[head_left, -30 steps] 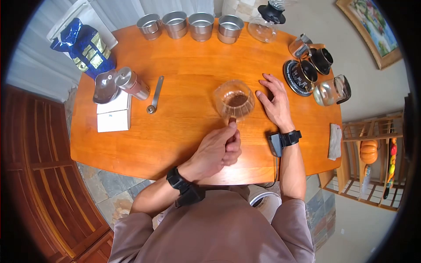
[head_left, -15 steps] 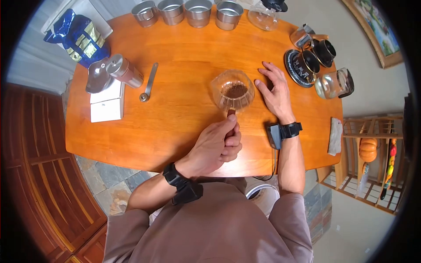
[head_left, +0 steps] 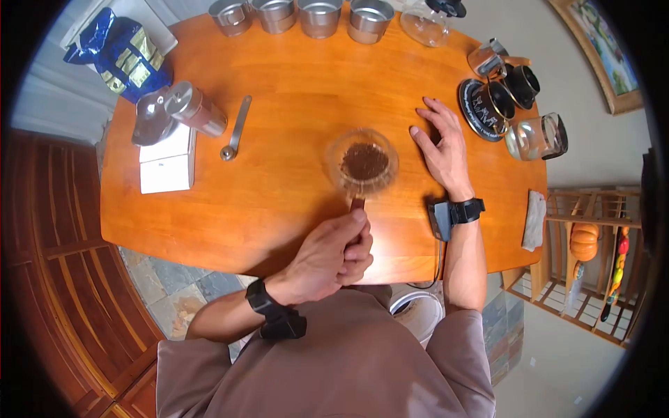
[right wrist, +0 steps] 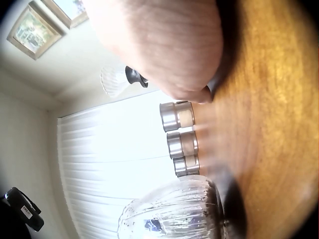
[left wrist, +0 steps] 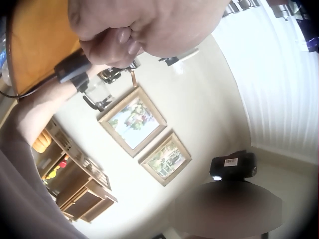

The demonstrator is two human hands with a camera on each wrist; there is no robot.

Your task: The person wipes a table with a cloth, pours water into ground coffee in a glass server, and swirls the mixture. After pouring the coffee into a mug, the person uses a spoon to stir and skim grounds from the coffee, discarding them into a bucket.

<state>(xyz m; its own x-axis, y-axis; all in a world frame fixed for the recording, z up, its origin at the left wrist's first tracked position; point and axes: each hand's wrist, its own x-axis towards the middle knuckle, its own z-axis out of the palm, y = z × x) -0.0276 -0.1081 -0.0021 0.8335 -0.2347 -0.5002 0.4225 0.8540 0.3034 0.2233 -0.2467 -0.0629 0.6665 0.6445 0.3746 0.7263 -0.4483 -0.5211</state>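
Observation:
In the head view, my left hand (head_left: pixel 324 254) grips the brown handle (head_left: pixel 357 205) of a clear ribbed glass pot (head_left: pixel 390 174), thumb along the top. Dark ground coffee (head_left: pixel 364 161) lies in the pot, spread over its bottom. The right wrist view shows the pot's glass wall (right wrist: pixel 179 211) side-on, with bits of grounds on it and a shadow on the wood beside it. My right hand (head_left: pixel 446 153) rests on the table to the right of the pot, fingers relaxed, holding nothing. The left wrist view catches the curled left fingers (left wrist: pixel 117 45); the pot is hidden there.
On the wooden table (head_left: pixel 293 118), a steel scoop (head_left: pixel 240 129), grinder (head_left: pixel 198 111) and white scale (head_left: pixel 167 167) stand left. Several metal cups (head_left: pixel 320 17) line the far edge. Black cups (head_left: pixel 498 101), a glass jug (head_left: pixel 533 136) and a grey cloth (head_left: pixel 534 219) are at right.
My left hand has drawn the glass pot toward my body and slightly left, and the grounds face the head camera more fully. The right hand stays in place on the table.

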